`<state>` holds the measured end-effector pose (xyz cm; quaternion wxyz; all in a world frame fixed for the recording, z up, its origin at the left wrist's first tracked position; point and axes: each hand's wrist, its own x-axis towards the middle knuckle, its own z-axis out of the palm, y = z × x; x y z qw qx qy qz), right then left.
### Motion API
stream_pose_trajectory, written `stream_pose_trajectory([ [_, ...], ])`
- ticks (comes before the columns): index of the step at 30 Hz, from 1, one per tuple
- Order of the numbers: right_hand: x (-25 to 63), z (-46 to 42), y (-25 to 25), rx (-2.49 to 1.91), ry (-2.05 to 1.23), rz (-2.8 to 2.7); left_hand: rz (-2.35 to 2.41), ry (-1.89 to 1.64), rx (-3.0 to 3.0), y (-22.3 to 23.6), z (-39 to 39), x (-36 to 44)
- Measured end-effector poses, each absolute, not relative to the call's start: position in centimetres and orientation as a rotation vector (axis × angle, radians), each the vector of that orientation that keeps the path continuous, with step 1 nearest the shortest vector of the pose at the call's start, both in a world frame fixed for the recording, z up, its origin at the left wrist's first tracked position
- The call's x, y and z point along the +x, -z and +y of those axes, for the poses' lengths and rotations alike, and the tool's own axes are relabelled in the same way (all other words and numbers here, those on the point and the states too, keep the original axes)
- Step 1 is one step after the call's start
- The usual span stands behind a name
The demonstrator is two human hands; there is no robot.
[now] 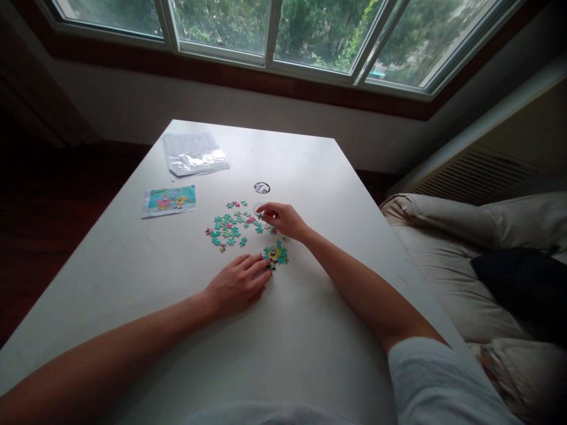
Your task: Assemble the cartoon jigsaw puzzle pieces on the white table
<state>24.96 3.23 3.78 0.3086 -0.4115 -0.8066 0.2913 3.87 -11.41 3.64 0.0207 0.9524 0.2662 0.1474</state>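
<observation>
My left hand [239,282] lies palm down on the white table, fingers stretched out. Its fingertips touch the left edge of a joined jigsaw section [277,254] that shows a yellow cartoon figure on teal. Farther from me, my right hand [281,219] hovers low over the loose pieces, thumb and forefinger drawn together. Whatever they pinch is too small to make out. Beside those fingertips is a clear round object [257,208], partly covered by them. Loose jigsaw pieces [228,228], mostly teal with some pink, spread to the left of my right hand.
A small picture sheet [172,200] with cartoon figures lies at the left of the table [212,360]. Behind it is a clear plastic sleeve with papers [197,154]. A round, dark-rimmed object [261,188] sits beyond the pieces. A beige sofa [447,265] stands at the right, windows ahead.
</observation>
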Motion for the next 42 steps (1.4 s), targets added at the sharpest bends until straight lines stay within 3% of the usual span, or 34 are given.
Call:
stream_pose_trajectory([
  [9, 25.7, -0.2, -4.0, -0.983, -1.097, -2.194, 0.836, -0.465, 2.955, -3.7, -11.5, 4.2],
  [18, 26.0, -0.3, -3.4, -1.070, -0.941, -2.104, 0.819, -0.450, 2.961, -3.8, -11.6, 3.9],
  [42, 25.8, -1.1, -2.8, -1.092, -0.994, -2.135, 0.817, -0.405, 2.934, -4.5, -12.0, 3.8],
])
